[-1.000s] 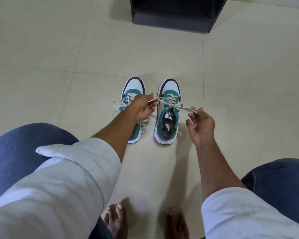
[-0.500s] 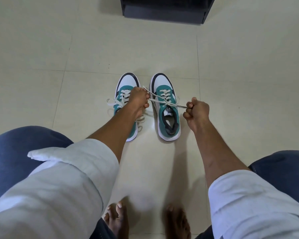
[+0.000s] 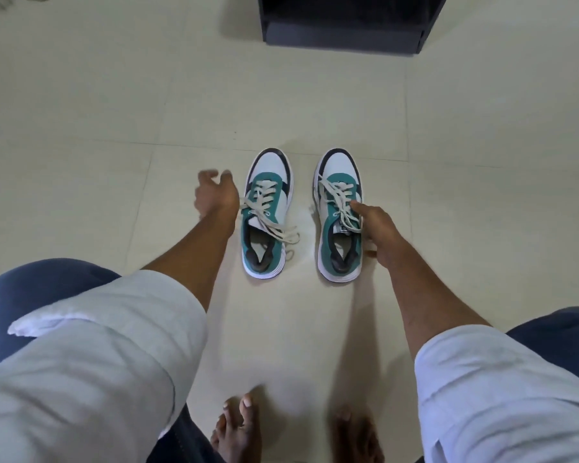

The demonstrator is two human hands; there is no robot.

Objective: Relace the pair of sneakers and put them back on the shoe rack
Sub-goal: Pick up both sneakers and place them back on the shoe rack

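I can't read any text from here; the small label on the right sneaker's tongue, centre frame, is too blurred.

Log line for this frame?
left hand open, beside left sneaker | right hand on right sneaker | both on floor

Head-worn view, steeply down at floor

The scene is evenly and softly lit; faint shadows are cast on the floor. The left hand is motion-blurred, and edges are bent by wide-angle distortion.
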